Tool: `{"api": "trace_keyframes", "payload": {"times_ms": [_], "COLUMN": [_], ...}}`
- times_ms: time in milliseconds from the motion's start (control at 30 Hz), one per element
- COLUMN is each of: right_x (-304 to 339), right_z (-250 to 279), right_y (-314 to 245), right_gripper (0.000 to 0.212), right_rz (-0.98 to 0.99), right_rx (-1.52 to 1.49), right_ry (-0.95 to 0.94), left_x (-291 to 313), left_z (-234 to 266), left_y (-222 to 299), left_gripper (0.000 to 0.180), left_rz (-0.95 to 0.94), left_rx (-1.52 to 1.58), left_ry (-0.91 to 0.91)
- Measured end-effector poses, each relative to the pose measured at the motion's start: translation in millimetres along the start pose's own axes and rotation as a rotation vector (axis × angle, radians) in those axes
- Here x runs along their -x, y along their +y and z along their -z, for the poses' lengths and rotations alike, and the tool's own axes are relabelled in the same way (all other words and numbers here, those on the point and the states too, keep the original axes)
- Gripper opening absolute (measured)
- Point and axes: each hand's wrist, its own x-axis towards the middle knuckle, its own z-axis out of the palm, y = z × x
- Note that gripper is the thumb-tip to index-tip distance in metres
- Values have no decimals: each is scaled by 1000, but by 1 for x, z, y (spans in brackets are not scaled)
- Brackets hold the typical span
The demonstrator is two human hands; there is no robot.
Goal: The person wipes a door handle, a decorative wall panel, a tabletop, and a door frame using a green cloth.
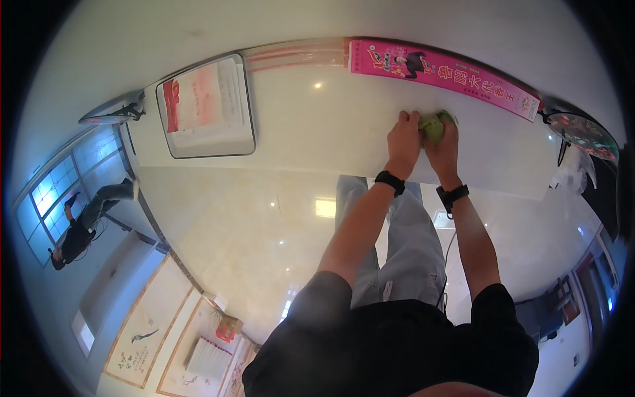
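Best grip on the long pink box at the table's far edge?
Probably pinch the pink box mid-length across its narrow width, from above, nearer the wearer's side: it's long, slim and lies along the far edge of the table. The left hand and right hand are on a green object.

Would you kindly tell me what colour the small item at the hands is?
The small item is mostly green, seen best in the head view.

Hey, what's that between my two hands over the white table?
In the head view, a rounded green thing lies between your left hand and your right hand.
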Motion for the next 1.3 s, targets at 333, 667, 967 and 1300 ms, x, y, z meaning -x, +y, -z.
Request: {"api": "trace_keyframes", "payload": {"times_ms": [333, 667, 967, 1300], "right_x": [72, 58, -1, 67], "right_z": [-48, -132, -90, -60], "right_y": [-43, -134, -89, -63], "right_gripper": [59, 62, 56, 56], "right_rz": [-30, 65, 95, -71], "right_rx": [19, -7, 82, 89], "right_ry": [-89, -175, -18, -85], "left_x": [56, 58, -10, 48], "left_z": [47, 133, 90, 59], "left_y": [-62, -139, -92, -88], "left_gripper": [29, 25, 28, 29], "left_rz": [80, 106, 75, 15], "left_rx": [-7, -72, -37, 8], "left_ry": [-157, 105, 63, -143]}}
